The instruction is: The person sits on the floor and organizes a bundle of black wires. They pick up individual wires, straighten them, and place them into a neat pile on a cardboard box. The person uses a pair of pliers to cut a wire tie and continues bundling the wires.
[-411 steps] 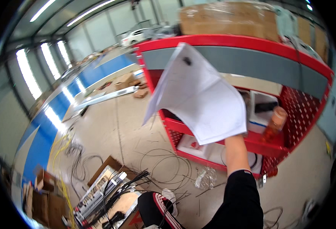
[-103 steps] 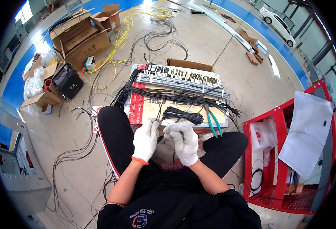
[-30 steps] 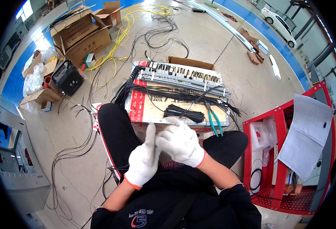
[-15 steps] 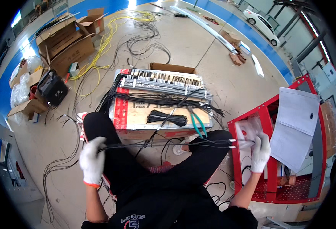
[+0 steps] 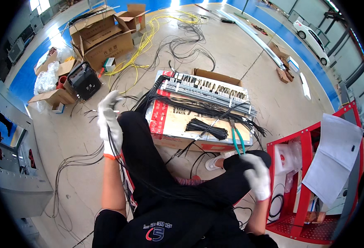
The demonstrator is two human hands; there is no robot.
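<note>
left hand (image 5: 109, 124): fingers gripping black wires (image 5: 120, 165) | right hand (image 5: 257, 177): fingers closed on same wires

a pale concrete floor (image 5: 252, 74) runs out to a blue painted strip (image 5: 25, 76) along the edge. open cardboard boxes (image 5: 103, 35) sit far left, a red metal shelf rack (image 5: 304, 186) stands right, a grey metal cabinet (image 5: 12, 165) left, daylight glaring overhead.
</note>
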